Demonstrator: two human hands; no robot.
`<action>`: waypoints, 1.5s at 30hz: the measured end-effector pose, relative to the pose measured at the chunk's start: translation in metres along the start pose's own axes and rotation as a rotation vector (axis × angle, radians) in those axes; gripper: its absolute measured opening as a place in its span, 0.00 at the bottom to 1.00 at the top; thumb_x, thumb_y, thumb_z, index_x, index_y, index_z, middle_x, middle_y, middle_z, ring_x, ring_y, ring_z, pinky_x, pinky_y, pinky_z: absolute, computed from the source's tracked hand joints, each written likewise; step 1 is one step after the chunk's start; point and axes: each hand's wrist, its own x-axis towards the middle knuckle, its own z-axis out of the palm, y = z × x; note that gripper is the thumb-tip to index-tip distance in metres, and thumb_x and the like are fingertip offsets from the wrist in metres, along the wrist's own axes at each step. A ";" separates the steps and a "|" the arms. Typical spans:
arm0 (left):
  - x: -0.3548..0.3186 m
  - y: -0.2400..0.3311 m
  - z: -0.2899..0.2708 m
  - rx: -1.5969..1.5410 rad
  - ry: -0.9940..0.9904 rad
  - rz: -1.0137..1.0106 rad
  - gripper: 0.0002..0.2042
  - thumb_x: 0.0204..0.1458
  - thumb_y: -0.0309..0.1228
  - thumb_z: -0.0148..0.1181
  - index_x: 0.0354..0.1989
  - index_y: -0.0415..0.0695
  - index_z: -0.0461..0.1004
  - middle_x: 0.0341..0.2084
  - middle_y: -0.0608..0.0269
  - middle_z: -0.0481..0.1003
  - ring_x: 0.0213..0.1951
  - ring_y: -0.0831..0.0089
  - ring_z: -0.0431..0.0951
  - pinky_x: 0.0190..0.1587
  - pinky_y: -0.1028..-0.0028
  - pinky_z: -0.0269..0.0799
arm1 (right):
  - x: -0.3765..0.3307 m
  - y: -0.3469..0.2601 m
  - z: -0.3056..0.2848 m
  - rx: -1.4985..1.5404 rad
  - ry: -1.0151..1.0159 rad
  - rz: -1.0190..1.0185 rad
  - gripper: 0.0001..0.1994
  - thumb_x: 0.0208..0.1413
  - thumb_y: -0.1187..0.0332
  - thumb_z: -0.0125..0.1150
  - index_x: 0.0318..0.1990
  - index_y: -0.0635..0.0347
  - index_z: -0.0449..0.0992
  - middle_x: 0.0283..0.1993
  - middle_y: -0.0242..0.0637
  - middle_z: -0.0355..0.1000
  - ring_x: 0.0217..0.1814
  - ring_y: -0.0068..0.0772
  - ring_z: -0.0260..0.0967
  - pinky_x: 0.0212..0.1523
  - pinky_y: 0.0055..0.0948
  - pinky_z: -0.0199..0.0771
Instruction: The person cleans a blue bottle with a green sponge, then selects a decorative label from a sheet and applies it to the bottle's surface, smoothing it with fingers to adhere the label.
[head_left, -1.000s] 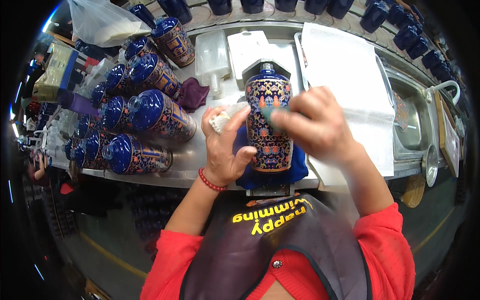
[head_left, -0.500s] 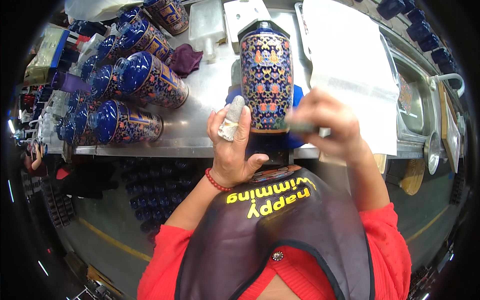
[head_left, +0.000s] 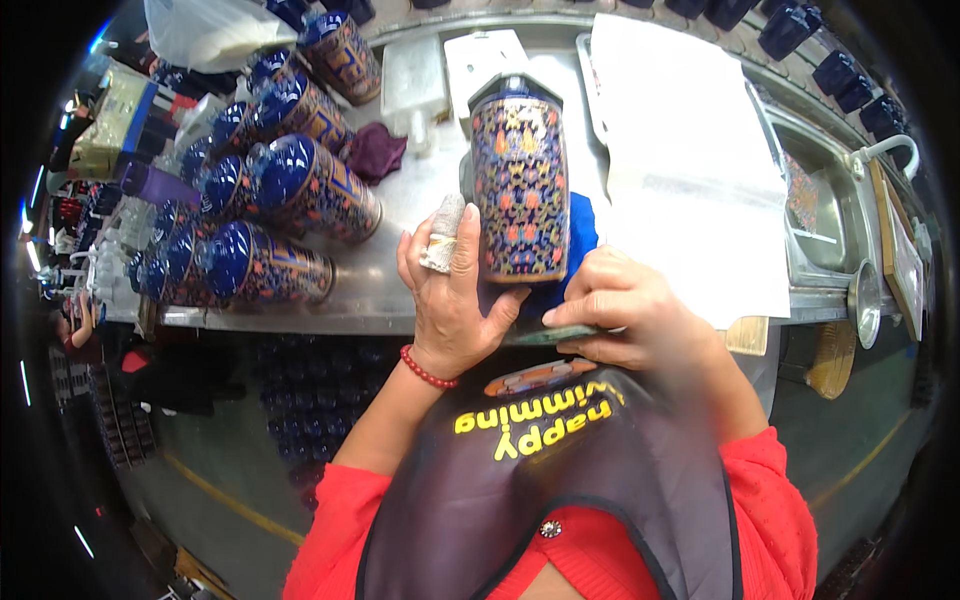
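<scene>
The counter (head_left: 365,285) is crowded around me. On my left, a cluster of blue patterned bottles (head_left: 318,190) fills that side, with a clear plastic bag (head_left: 215,30) behind them. A crumpled purple cloth (head_left: 377,152) lies between the cluster and my work, and a clear plastic container (head_left: 413,75) sits farther back. Along my right a large white sheet (head_left: 690,170) covers the metal, reaching almost to the sink (head_left: 828,195) and its pale curved tap (head_left: 892,150).

In front of me is the patterned bottle (head_left: 520,190), base toward me, its far end at a dark angled holder (head_left: 513,82); a blue cloth (head_left: 583,230) shows beneath and beside it.

My left hand (head_left: 445,300) is loosely open, holding nothing that I can see, a pale wrap (head_left: 440,240) around one finger. Its index finger lies along the bottle's left side; whether it presses there I cannot tell. My right hand (head_left: 625,305) pinches a thin green pad (head_left: 555,335) between thumb and fingers, just below the bottle's base and apart from it.

My left forearm slants up and inward, fingers pointing away from me, thumb out toward the base. My right forearm angles in from the lower right, slightly blurred at the wrist, fingers bent leftward.
</scene>
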 end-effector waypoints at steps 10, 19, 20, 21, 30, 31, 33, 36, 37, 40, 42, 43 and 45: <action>0.011 -0.010 0.003 0.002 -0.104 -0.035 0.46 0.48 0.53 0.70 0.73 0.43 0.58 0.64 0.48 0.67 0.64 0.47 0.63 0.68 0.32 0.37 | 0.029 0.004 -0.008 0.074 -0.039 -0.235 0.12 0.47 0.70 0.73 0.40 0.55 0.81 0.34 0.36 0.73 0.36 0.41 0.72 0.40 0.38 0.71; 0.016 0.001 0.000 0.186 -0.105 0.026 0.52 0.43 0.57 0.73 0.74 0.44 0.56 0.63 0.46 0.66 0.66 0.45 0.60 0.68 0.33 0.37 | 0.053 0.005 -0.015 -0.090 0.116 -0.071 0.11 0.45 0.70 0.73 0.37 0.54 0.81 0.31 0.37 0.69 0.33 0.39 0.71 0.37 0.37 0.70; 0.017 0.003 0.000 0.203 -0.092 0.031 0.52 0.42 0.58 0.73 0.72 0.43 0.56 0.62 0.48 0.67 0.65 0.46 0.61 0.68 0.32 0.37 | 0.059 0.008 -0.017 -0.057 0.191 0.088 0.10 0.46 0.70 0.72 0.38 0.55 0.81 0.31 0.38 0.70 0.33 0.41 0.72 0.36 0.37 0.71; 0.018 0.003 0.001 0.184 -0.068 0.030 0.52 0.42 0.58 0.73 0.72 0.41 0.57 0.61 0.48 0.67 0.65 0.46 0.62 0.68 0.32 0.37 | 0.064 0.011 -0.020 -0.013 0.254 0.282 0.10 0.47 0.70 0.72 0.38 0.56 0.80 0.31 0.39 0.70 0.32 0.42 0.72 0.36 0.38 0.71; 0.009 0.002 0.007 0.114 0.035 0.025 0.51 0.42 0.54 0.75 0.70 0.37 0.57 0.62 0.54 0.67 0.65 0.45 0.63 0.69 0.34 0.36 | 0.106 0.040 -0.040 -0.451 0.323 0.038 0.07 0.50 0.70 0.65 0.33 0.64 0.78 0.31 0.50 0.74 0.34 0.56 0.75 0.38 0.46 0.78; 0.008 0.000 0.007 0.119 0.001 0.027 0.51 0.43 0.55 0.75 0.70 0.36 0.57 0.63 0.52 0.67 0.65 0.43 0.63 0.69 0.34 0.36 | 0.105 0.038 -0.038 -0.227 0.095 -0.056 0.07 0.54 0.72 0.67 0.38 0.64 0.77 0.33 0.44 0.74 0.36 0.48 0.77 0.36 0.39 0.76; 0.007 -0.005 0.008 0.119 -0.083 0.019 0.52 0.44 0.56 0.74 0.70 0.34 0.57 0.65 0.47 0.66 0.65 0.39 0.64 0.70 0.35 0.36 | 0.102 0.036 -0.037 -0.173 -0.060 -0.034 0.07 0.53 0.74 0.67 0.38 0.63 0.77 0.33 0.43 0.74 0.36 0.48 0.76 0.36 0.37 0.76; 0.004 -0.009 0.009 0.027 -0.074 -0.015 0.50 0.48 0.57 0.70 0.71 0.34 0.57 0.63 0.46 0.68 0.65 0.42 0.65 0.70 0.34 0.33 | 0.095 0.031 -0.034 -0.658 0.306 0.045 0.10 0.48 0.74 0.70 0.38 0.56 0.78 0.30 0.38 0.69 0.33 0.40 0.71 0.35 0.37 0.71; 0.003 -0.012 0.010 -0.001 -0.056 -0.019 0.49 0.49 0.57 0.69 0.71 0.34 0.57 0.61 0.46 0.70 0.66 0.44 0.65 0.69 0.33 0.32 | 0.092 0.028 -0.033 -0.711 0.226 -0.032 0.11 0.45 0.73 0.70 0.38 0.54 0.79 0.29 0.36 0.68 0.33 0.38 0.71 0.35 0.37 0.69; 0.002 -0.017 0.013 -0.049 -0.067 -0.045 0.49 0.50 0.58 0.67 0.71 0.33 0.57 0.61 0.42 0.69 0.66 0.43 0.65 0.70 0.35 0.34 | 0.088 0.021 -0.029 -0.252 -0.003 -0.147 0.10 0.47 0.71 0.71 0.38 0.53 0.79 0.29 0.34 0.69 0.31 0.36 0.71 0.33 0.36 0.69; 0.000 -0.018 0.013 -0.052 -0.075 -0.036 0.49 0.52 0.59 0.65 0.71 0.31 0.57 0.61 0.40 0.69 0.66 0.43 0.65 0.70 0.36 0.34 | 0.094 0.022 -0.031 -0.027 0.155 0.100 0.07 0.51 0.70 0.71 0.37 0.55 0.80 0.29 0.36 0.71 0.27 0.37 0.70 0.31 0.36 0.70; -0.001 -0.018 0.013 -0.059 -0.081 -0.040 0.49 0.52 0.59 0.65 0.71 0.31 0.57 0.61 0.40 0.69 0.66 0.43 0.65 0.70 0.36 0.34 | 0.097 0.022 -0.031 0.004 0.379 0.368 0.07 0.53 0.69 0.72 0.37 0.56 0.80 0.29 0.38 0.72 0.25 0.38 0.70 0.30 0.36 0.71; 0.000 -0.020 0.013 -0.068 -0.083 -0.036 0.48 0.53 0.60 0.64 0.70 0.31 0.57 0.62 0.40 0.68 0.66 0.43 0.65 0.70 0.36 0.34 | 0.098 0.022 -0.032 -0.442 0.398 0.110 0.09 0.53 0.68 0.73 0.38 0.58 0.81 0.30 0.39 0.75 0.29 0.39 0.73 0.32 0.36 0.74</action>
